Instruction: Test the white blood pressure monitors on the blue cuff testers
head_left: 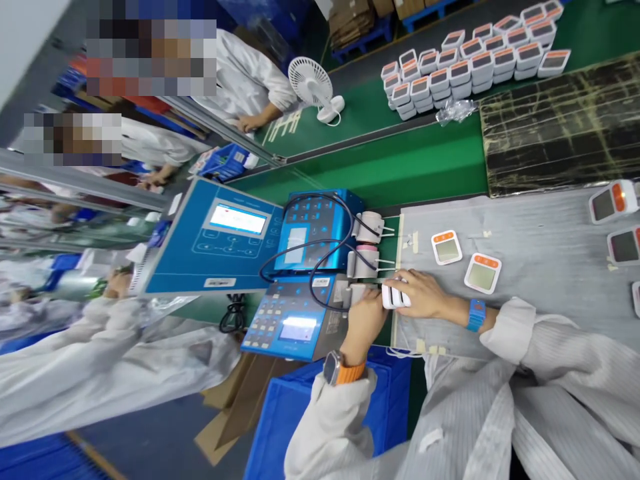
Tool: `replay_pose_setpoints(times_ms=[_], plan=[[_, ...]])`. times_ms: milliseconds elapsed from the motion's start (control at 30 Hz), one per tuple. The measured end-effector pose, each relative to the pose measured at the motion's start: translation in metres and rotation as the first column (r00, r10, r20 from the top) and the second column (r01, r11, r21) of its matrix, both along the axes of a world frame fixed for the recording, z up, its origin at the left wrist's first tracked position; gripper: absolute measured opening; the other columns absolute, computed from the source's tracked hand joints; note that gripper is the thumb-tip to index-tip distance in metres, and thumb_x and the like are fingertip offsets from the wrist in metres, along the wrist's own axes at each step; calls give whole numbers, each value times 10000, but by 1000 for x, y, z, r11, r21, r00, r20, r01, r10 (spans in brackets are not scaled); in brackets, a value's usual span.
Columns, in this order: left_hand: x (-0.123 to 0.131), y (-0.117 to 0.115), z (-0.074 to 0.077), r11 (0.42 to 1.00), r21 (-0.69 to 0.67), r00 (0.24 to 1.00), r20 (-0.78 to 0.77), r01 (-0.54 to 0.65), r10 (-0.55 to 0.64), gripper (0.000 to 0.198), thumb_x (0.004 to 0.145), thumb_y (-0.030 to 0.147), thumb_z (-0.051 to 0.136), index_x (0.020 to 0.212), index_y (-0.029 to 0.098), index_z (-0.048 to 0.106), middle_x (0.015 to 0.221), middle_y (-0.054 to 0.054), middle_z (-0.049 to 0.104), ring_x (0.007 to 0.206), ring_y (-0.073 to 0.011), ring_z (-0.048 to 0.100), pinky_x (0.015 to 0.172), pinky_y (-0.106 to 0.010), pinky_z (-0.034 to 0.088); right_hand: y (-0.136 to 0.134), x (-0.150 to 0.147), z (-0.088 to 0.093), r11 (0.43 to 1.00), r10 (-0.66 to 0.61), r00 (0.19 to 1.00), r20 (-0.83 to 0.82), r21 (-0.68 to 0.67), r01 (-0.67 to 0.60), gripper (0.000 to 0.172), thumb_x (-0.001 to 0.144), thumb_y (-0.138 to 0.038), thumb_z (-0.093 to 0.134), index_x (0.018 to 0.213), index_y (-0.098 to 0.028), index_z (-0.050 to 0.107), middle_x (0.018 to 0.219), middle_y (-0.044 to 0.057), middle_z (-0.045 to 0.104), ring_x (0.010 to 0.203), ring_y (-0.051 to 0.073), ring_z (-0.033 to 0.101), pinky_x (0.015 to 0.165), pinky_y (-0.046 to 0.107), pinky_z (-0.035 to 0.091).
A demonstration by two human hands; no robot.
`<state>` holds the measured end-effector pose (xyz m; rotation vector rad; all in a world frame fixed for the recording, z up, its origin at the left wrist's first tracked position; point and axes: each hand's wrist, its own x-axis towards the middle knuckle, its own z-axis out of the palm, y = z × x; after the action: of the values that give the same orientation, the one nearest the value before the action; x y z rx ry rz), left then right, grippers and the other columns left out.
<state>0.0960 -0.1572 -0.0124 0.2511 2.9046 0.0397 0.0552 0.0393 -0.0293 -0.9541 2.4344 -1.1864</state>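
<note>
My right hand (425, 293), with a blue band at the wrist, is closed around a small white device (396, 297) with dark slots on the side that shows. Just left of it, my left hand (367, 317), wearing a watch on an orange strap, is closed beside that device at the lowest of a row of white cylindrical fixtures (369, 227) with thin prongs. What its fingers hold is hidden. Two white meters, one an upper meter (447, 247) and one a lower meter (483, 273), lie screen up on the grey mat (540, 247). Each has an orange strip above its display.
Blue test instruments (225, 240) with black cables stand left of my hands. More meters (611, 201) lie at the right edge. Stacked meters (460, 67) and a white fan (311, 83) are on the far green bench. Co-workers sit at left; a blue crate (295, 413) is below.
</note>
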Motion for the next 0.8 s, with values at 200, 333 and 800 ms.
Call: replay_pose_setpoints(times_ms=[200, 333, 800], plan=[[6, 29, 13, 891, 454, 984, -166, 22, 60, 745, 785, 155, 651, 1484, 215, 399, 1379, -156, 563, 1190, -297, 593, 932, -442, 559, 29, -16, 12, 930, -165, 980, 114, -312, 194, 735, 681, -248, 850, 1367, -250, 585, 1294, 81, 612, 1175, 242, 628, 1028, 372, 513], [-12, 57, 21, 733, 677, 954, -255, 61, 156, 643, 857, 145, 543, 1474, 275, 419, 1374, -141, 546, 1055, -219, 637, 808, -355, 578, 100, -39, 57, 949, -315, 944, -97, -35, 313, 677, 749, -264, 781, 1394, -271, 576, 1337, 89, 598, 1198, 277, 614, 1033, 405, 506], [-155, 123, -42, 503, 826, 761, -491, 254, 424, 191, 921, 260, 546, 1025, 186, 689, 1038, -85, 700, 966, -202, 665, 750, -329, 551, 261, -92, 64, 583, -391, 877, -280, 662, 471, 1122, 612, -227, 900, 1571, -238, 317, 1572, 183, 382, 1451, 383, 376, 1136, 601, 372]])
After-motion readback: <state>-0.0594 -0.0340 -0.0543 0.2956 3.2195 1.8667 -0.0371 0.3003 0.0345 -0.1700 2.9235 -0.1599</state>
